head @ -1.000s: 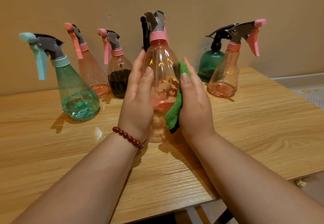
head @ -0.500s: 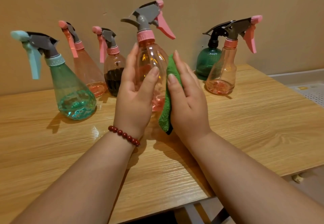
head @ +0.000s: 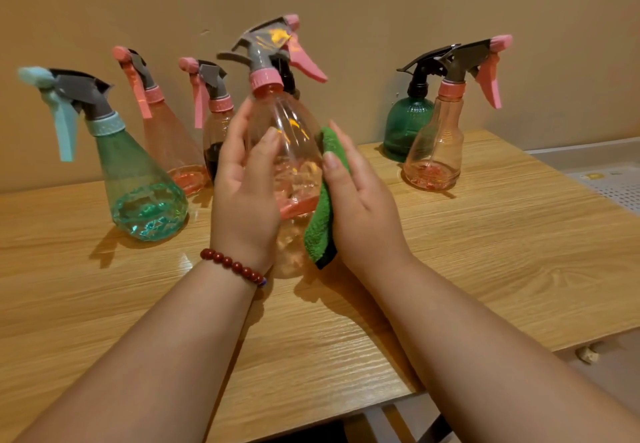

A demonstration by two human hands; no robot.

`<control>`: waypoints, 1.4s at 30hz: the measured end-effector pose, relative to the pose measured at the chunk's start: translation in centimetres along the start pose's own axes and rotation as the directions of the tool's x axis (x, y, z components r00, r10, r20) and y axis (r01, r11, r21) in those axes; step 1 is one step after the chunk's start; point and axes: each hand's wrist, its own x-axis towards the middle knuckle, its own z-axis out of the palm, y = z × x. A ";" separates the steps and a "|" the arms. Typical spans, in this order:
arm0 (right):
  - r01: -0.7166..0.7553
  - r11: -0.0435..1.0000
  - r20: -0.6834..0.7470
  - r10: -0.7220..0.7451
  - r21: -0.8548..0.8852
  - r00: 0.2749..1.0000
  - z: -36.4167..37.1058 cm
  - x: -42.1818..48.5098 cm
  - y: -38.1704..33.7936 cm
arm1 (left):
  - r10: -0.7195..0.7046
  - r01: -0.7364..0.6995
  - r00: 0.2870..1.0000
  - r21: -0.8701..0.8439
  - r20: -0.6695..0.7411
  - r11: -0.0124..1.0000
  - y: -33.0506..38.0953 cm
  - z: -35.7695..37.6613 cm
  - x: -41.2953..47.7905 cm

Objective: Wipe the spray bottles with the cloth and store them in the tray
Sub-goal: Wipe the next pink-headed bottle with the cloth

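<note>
Six bottles were plain in frame, plus a black head (head: 286, 73) peeking out behind the held one; none was stored. Held bottle (head: 291, 165), pink, was centre frame, tilted, base low over the surface (head: 485, 252); touching or not, can't tell. Left hand (head: 246, 196) gripped it, fingers (head: 239, 127) curled round the back, thumb across the front. Right hand (head: 363, 207) pressed the cloth (head: 320, 220) to the bottle's right side, fingers near straight, thumb pinning the cloth's top edge. So the wipe step was underway on one bottle.

The rest stood unhandled along the back: teal bottle (head: 138, 182) at left, cone bottle (head: 166, 144) and dark-liquid bottle (head: 214, 141) centre-left, green bottle (head: 405, 127) and second pink bottle (head: 436, 155) at right. Whether those were wiped, can't tell. Tray: the white perforated panel (head: 613, 182) at the right edge might have been it, not sure.

Judgement: early. Most of the wiping and all the storing were left.
</note>
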 end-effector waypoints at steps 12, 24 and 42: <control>-0.032 0.996 -0.078 0.038 0.082 0.996 -0.6 0.3 0.0 | -0.132 0.132 0.986 0.010 0.099 0.991 -0.5 0.5 -0.5; 0.209 0.974 -0.288 -0.226 -0.089 0.930 -0.6 0.3 0.5 | -0.109 0.102 0.992 0.120 0.057 0.987 -0.4 0.8 -0.6; 0.340 0.936 -0.239 -0.352 -0.091 0.905 -0.1 0.4 0.5 | 0.021 -0.029 0.996 0.090 0.089 0.995 -0.2 0.9 -0.8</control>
